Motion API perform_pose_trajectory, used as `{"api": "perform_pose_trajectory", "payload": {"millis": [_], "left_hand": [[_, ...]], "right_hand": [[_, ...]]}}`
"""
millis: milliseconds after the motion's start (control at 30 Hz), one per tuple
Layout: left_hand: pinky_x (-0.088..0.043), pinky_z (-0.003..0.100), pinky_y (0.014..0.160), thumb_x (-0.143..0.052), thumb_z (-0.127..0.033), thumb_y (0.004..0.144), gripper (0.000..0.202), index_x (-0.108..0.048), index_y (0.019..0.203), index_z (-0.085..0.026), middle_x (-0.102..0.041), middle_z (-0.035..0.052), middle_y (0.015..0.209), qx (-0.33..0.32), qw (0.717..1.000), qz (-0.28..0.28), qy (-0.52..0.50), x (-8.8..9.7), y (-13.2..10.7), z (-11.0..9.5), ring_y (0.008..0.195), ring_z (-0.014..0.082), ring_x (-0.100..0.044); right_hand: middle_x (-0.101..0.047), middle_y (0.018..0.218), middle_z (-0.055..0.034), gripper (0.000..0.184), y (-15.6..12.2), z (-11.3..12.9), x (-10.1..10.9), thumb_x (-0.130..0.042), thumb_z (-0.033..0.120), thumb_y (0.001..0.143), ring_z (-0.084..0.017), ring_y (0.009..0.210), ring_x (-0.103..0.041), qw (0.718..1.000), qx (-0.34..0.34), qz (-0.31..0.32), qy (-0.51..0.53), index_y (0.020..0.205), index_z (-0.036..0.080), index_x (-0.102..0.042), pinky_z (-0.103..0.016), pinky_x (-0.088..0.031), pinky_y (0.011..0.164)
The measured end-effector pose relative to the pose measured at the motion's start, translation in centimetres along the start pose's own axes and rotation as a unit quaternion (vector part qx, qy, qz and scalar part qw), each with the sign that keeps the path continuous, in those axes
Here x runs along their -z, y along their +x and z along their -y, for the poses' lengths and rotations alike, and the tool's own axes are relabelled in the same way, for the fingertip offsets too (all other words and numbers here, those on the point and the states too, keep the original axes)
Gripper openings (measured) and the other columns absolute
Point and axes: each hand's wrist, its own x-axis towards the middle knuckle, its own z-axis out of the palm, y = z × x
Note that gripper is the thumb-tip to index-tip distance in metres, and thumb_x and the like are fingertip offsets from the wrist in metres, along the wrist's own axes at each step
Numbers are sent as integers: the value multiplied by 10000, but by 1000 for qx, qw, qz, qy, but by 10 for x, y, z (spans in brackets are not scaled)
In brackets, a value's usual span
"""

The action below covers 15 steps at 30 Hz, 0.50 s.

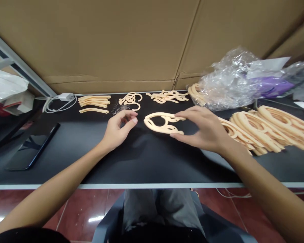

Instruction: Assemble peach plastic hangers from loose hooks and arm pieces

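Between the thumb and fingers of my right hand [202, 130] is a cream plastic hanger frame [152, 127], gripped at its right end. It is a pointed oval with a round opening and lies low over the black table. My left hand [121, 126] is just left of the frame's pointed end, with its fingers half curled, a gap between thumb and index finger, and nothing visible in it. Behind that hand are curved hook pieces [136, 106]. Farther left, slim curved arm pieces [94, 101] lie stacked side by side.
Small wavy cream pieces [167, 97] lie at the back. Overlapping rows of hanger frames [253, 125] fill the right side, below a clear plastic bag [228, 81]. A phone [34, 145] and a white charger cable [59, 104] are at left. Cardboard [103, 44] stands behind the table.
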Motion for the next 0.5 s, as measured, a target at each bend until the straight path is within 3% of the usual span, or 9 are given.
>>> {"api": "perform_pose_trajectory", "payload": {"millis": [100,200,300,400,500], "left_hand": [[-516,324,806,-695,-371,842,268,-706,1005,-158,-717,64,945,-16,1000,19,0,-1,-3,1,859,188,-658],[-509,325,818,-689,-360,859,263,-708,1019,-152,-715,61,939,-27,999,32,11,-1,-4,1,853,181,-654],[-506,325,822,-684,-362,865,268,-707,1020,-145,-713,61,931,-25,999,41,24,-1,-5,1,839,173,-642],[-505,328,818,-679,-368,866,269,-709,1018,-148,-713,60,925,-21,998,46,36,-1,-5,1,832,173,-633],[-507,334,815,-675,-375,866,266,-710,1019,-160,-716,58,923,-22,997,49,46,-1,-5,1,831,178,-634]], "right_hand": [[-769,1071,-131,315,-32,-4,24,-732,384,835,-309,994,-700,992,-29,-93,-75,1112,245,-672,-468,-547,924],[-789,981,-143,306,-67,-16,44,-770,357,826,-308,926,-729,962,-61,-169,-206,1092,230,-688,-430,-574,889],[-799,855,-109,393,-93,-31,54,-725,560,818,-305,758,-750,914,-62,-270,-295,1019,222,-728,-411,-591,718],[-779,761,-84,429,-110,-38,52,-703,595,820,-282,676,-737,898,-64,-285,-329,946,187,-741,-371,-563,633],[-739,689,-76,452,-122,-38,47,-662,600,853,-279,665,-723,897,-84,-256,-350,911,158,-738,-363,-543,634]]}}
